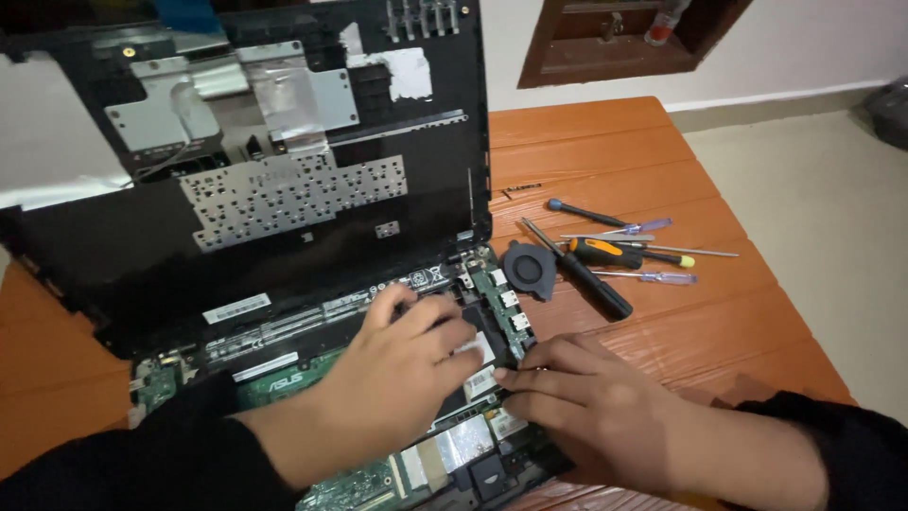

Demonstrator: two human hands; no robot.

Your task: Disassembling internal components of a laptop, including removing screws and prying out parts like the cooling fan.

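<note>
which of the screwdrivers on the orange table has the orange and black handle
The orange-and-black-handled screwdriver, lying mid-cluster beside the round black fan. The others have clear bluish handles or all-black ones, like the thick black-handled screwdriver below it.

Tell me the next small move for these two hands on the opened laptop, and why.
Probably lift the small part gently at its right edge. Both hands already sit on it: the left hand presses flat on the laptop's exposed board, and the right hand has fingertips at the part's edge beside the port strip. The screwdrivers lie unused on the table, which suggests no screws remain.
</note>
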